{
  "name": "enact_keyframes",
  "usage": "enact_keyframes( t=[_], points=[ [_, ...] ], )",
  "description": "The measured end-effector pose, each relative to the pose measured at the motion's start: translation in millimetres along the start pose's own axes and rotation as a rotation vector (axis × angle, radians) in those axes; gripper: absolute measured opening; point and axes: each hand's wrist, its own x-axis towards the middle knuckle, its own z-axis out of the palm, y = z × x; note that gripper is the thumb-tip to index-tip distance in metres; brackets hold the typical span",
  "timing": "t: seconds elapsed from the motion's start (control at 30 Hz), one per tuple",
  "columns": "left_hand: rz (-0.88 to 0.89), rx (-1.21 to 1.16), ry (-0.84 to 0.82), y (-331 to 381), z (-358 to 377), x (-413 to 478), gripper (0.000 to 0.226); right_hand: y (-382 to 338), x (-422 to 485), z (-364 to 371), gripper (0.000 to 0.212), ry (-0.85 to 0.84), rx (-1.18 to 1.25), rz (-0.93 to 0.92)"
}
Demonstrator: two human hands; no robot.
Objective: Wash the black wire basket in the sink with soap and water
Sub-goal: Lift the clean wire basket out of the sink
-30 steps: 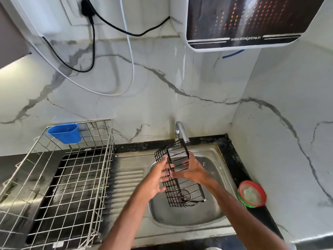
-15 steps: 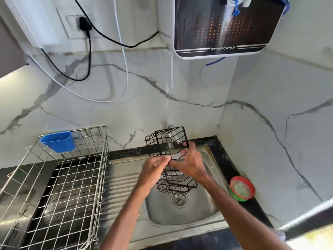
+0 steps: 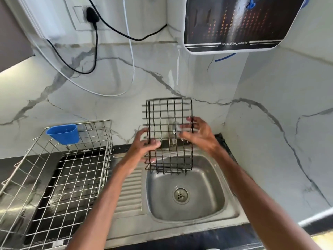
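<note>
– Left hand first: what is it doing?
– It grips the left edge of the black wire basket, with the thumb across the front wires and the fingers curled round behind them.
– And the right hand?
– Its fingers are spread and nearly straight, and the tips touch the basket's right edge. It is blurred, so I cannot tell more about the contact.
– Where is the basket itself?
– Held up on end between the two hands, its flat grid facing the camera. It hangs over the back of the sink, with its lower end near the basin's rear rim. The tap shows through the wires behind it.
– What lies below?
– The drain, in the middle of the basin floor.
– And around the sink?
– A ribbed drainboard lies just to the left. Past it stands a steel wire rack with a blue cup hooked on its back wall. A water purifier hangs on the marble wall above, and a black cable loops down from a socket.
</note>
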Motion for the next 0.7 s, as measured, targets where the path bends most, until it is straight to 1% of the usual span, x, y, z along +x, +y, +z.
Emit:
enact_keyframes(
  t=[0.03, 0.1, 0.13, 0.17, 0.23, 0.3, 0.33, 0.37, 0.4, 0.43, 0.47, 0.5, 0.53, 0.57, 0.6, 0.63, 0.67, 0.7],
  points=[
    [0.052, 0.002, 0.018, 13.0, -4.1, 1.7, 0.113, -9.7, 3.6, -1.0, 0.081, 0.006, 0.035, -0.029],
    [0.177, 0.066, 0.036, 30.6, -12.1, 5.1, 0.103, -23.6, 7.5, 0.1, 0.075, 0.040, 0.057, -0.107],
    [0.214, 0.096, 0.041, 32.3, -14.3, 5.5, 0.095, -23.6, 10.0, 1.6, 0.072, 0.062, 0.044, -0.133],
    [0.215, 0.107, 0.054, 29.7, -15.4, 4.2, 0.087, -20.8, 10.3, 3.9, 0.068, 0.085, 0.030, -0.142],
    [0.130, 0.110, 0.062, 8.0, -12.4, 0.7, 0.074, 6.7, 11.3, 13.1, 0.062, 0.061, 0.033, -0.091],
    [-0.026, 0.163, 0.012, -22.5, -4.9, -5.5, 0.065, 40.6, 4.1, 27.3, 0.056, -0.081, 0.016, 0.081],
    [-0.095, 0.161, -0.013, -38.8, -0.2, -10.4, 0.053, 54.8, -2.0, 31.9, 0.056, -0.149, -0.015, 0.152],
    [-0.149, 0.141, -0.004, -51.4, -0.7, -10.0, 0.041, 66.3, -3.5, 34.9, 0.057, -0.162, -0.040, 0.164],
    [-0.155, 0.126, 0.020, -52.1, 1.5, -12.8, 0.037, 69.6, -4.1, 36.7, 0.058, -0.150, -0.034, 0.170],
    [-0.121, 0.097, 0.047, -47.8, 3.4, -14.3, 0.045, 68.6, -2.6, 37.3, 0.057, -0.125, -0.009, 0.162],
    [-0.082, 0.083, 0.061, -47.4, 1.2, -11.7, 0.063, 66.4, 0.9, 36.4, 0.055, -0.102, 0.038, 0.181],
    [-0.059, 0.124, 0.046, -46.0, -0.7, -8.4, 0.075, 64.2, 7.0, 35.2, 0.052, -0.091, 0.058, 0.171],
    [-0.061, 0.180, 0.046, -39.3, -0.1, -11.2, 0.075, 61.4, 7.9, 35.6, 0.049, -0.096, 0.098, 0.179],
    [-0.065, 0.221, 0.080, -33.0, -3.2, -10.8, 0.065, 58.8, 9.7, 35.1, 0.046, -0.074, 0.119, 0.170],
    [-0.040, 0.250, 0.092, -26.1, -5.0, -5.2, 0.049, 53.6, 13.7, 34.5, 0.045, -0.039, 0.136, 0.173],
    [-0.019, 0.241, 0.066, -19.5, -6.6, -3.9, 0.037, 53.1, 14.8, 34.4, 0.048, -0.034, 0.147, 0.166],
    [0.002, 0.260, 0.038, -22.8, -10.8, -0.6, 0.042, 55.2, 15.9, 32.7, 0.052, -0.045, 0.139, 0.176],
    [-0.008, 0.346, 0.041, -28.9, -14.8, -0.5, 0.059, 59.0, 15.9, 32.9, 0.054, -0.068, 0.124, 0.169]
  ],
)
